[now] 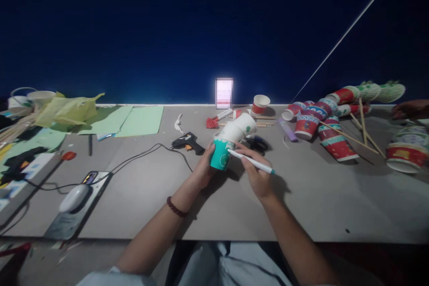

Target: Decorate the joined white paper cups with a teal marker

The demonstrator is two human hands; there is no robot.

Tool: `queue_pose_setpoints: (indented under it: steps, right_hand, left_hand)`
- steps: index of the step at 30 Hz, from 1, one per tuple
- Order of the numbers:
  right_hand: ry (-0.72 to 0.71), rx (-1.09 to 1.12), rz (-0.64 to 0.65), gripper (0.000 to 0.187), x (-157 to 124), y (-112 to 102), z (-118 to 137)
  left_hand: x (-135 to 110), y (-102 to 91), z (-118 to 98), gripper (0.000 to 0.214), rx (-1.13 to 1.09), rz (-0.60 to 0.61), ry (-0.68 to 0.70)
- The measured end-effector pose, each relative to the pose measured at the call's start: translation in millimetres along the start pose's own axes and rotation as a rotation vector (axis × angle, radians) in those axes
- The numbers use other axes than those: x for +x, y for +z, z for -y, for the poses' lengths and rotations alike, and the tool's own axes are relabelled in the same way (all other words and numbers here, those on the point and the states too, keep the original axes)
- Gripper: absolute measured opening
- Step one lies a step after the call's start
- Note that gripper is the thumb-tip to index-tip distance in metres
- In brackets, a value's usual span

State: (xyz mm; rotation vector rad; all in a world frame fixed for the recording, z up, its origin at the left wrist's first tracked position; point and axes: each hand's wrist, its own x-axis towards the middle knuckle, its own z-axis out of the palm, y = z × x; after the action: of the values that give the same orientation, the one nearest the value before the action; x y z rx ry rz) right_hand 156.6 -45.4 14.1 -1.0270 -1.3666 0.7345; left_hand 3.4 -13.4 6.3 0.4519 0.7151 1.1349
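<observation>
My left hand (202, 170) is wrapped round a teal paper cup (219, 155), which forms the near end of a curved row of joined cups. White paper cups (236, 129) with green marks make up the rest of that row, bending away to the right. Between the fingers of my right hand (258, 174) is a white marker pen (253, 162) with a teal end. Its tip meets the side of the teal cup, near a white scalloped pattern. Just beyond my left hand lies a black hot glue gun (188, 141) on the table.
Red patterned cup chains (308, 120) and wooden sticks (363, 125) lie at the right, near another person's hand (407, 109). A red cup (260, 104) stands at the back. Green paper sheets (137, 121), a phone (78, 205) and a power strip (30, 183) are at the left.
</observation>
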Motion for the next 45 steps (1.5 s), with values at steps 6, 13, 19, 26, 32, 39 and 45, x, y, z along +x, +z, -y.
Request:
queue_pose_setpoints:
  steps: [6,13,19,26,32,39,45]
  right_hand:
    - [0.004,0.010,-0.020,0.018,0.0,1.4,0.2]
    - [0.015,0.002,-0.013,0.019,-0.2,1.2,-0.8]
    - [0.017,-0.004,-0.020,0.019,-0.2,1.5,-0.5]
    - [0.003,-0.006,-0.019,0.019,0.3,1.4,0.6]
    - [0.012,-0.006,-0.025,0.020,0.4,1.3,0.5]
    - [0.007,0.006,-0.008,0.019,0.2,1.7,0.4]
    - [0.040,-0.012,-0.041,0.021,0.5,2.3,1.8]
  left_hand:
    - [0.7,-1.0,0.6,0.045,0.042,-0.023,-0.018]
    - [0.4,-1.6,1.0,0.047,-0.019,0.008,-0.019]
    - [0.3,-2.2,1.0,0.048,-0.007,0.022,-0.007]
    - [1.4,-2.6,1.9,0.047,0.043,0.027,0.034]
    - [-0.1,-2.1,1.1,0.046,0.055,0.044,0.027]
    - [2.9,-5.0,2.4,0.048,0.043,0.017,0.042]
    - [3.9,-5.2,3.1,0.050,0.058,0.029,0.051]
